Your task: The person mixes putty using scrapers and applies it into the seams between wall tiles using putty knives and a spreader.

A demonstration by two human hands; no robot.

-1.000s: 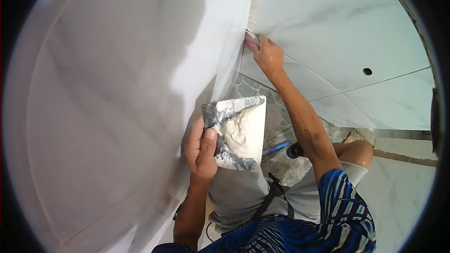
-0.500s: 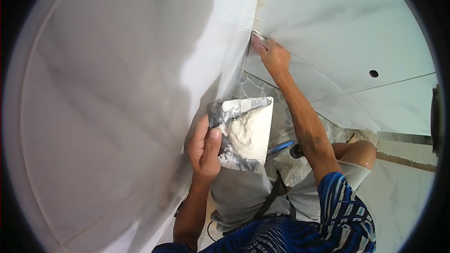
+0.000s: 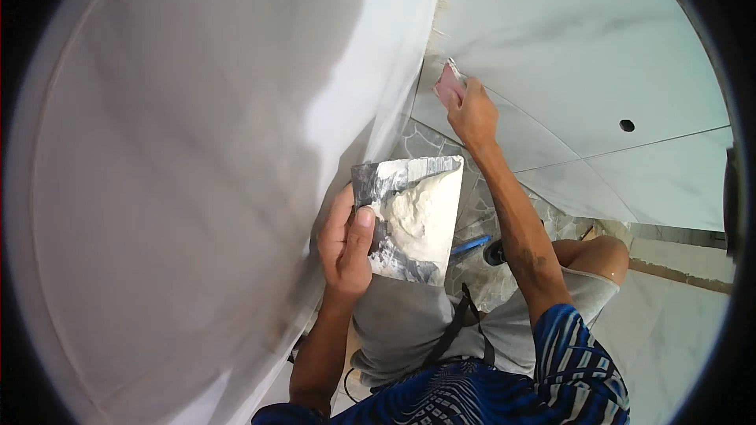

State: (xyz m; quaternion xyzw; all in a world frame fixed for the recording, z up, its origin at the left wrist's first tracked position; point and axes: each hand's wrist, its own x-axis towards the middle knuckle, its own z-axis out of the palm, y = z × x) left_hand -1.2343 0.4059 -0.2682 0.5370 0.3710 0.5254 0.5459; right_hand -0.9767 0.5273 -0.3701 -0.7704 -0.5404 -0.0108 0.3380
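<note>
My left hand (image 3: 346, 240) grips the left edge of a dark flat board (image 3: 366, 181), thumb on top. A mound of cream-white paste (image 3: 421, 220) lies on the board, and smears of it cover much of the surface. Farther out, my right hand (image 3: 475, 114) is closed on a small pink spreader (image 3: 449, 85) with pale paste on its edge. The spreader is beside the corner joint where two walls meet, a little to its right. Along the upper part of that joint runs a cream strip of filler (image 3: 441, 12) with rough streaks.
A large white tiled wall (image 3: 181, 149) stands close on the left. Another marbled wall (image 3: 567, 47) rises ahead and right, with a small dark hole (image 3: 627, 125). A blue-handled tool (image 3: 471, 245) lies on the stone-patterned floor (image 3: 424, 140) by my legs.
My right hand has drawn the spreader away from the corner joint, to the right and slightly nearer. The board in my left hand has shifted slightly up and right.
</note>
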